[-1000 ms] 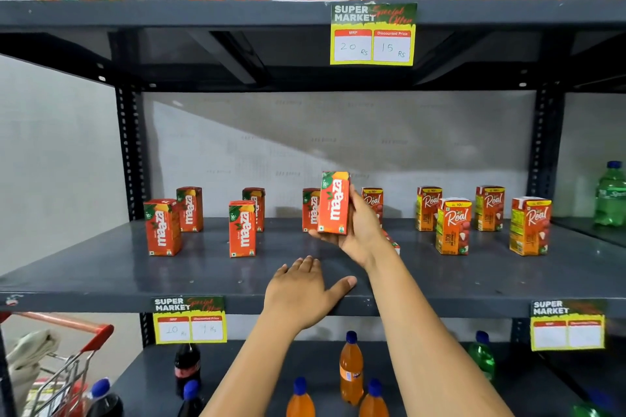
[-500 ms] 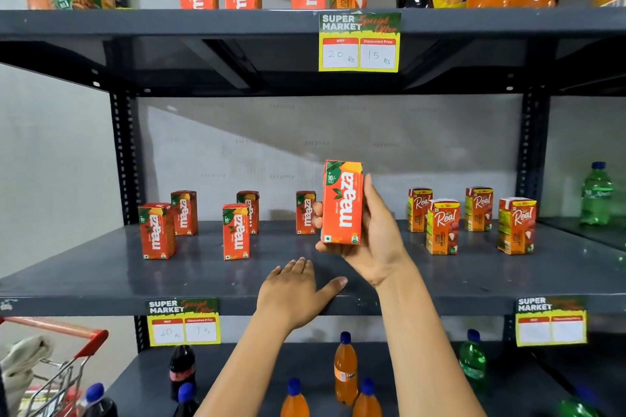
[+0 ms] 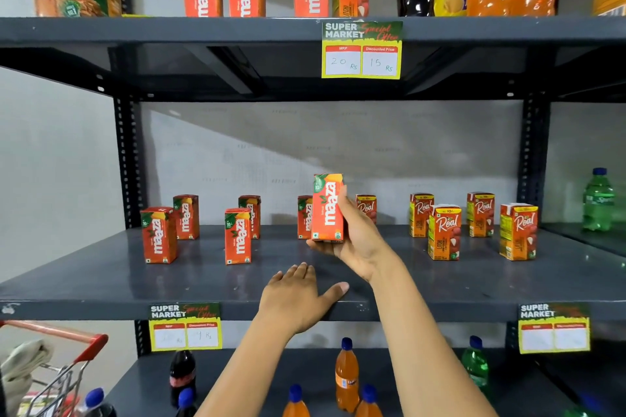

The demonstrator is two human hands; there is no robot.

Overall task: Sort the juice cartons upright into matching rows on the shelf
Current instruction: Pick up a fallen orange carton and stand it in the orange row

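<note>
My right hand grips an orange Maaza carton upright, just above the middle shelf. My left hand rests flat and open on the shelf's front edge. Several Maaza cartons stand upright on the shelf's left half: a front one, another front one, and back ones. Several Real cartons stand on the right half, including a back one, a front one and the rightmost.
The top shelf carries Maaza and Real cartons, cola and orange soda bottles. Price tags hang from shelf edges. Soda bottles stand on the lower shelf. A red-handled cart sits at the lower left. A green bottle stands far right.
My right hand lifted the Maaza carton up off the shelf area, then lowered it back toward the shelf in front of the rear carton. My left hand stayed put.
</note>
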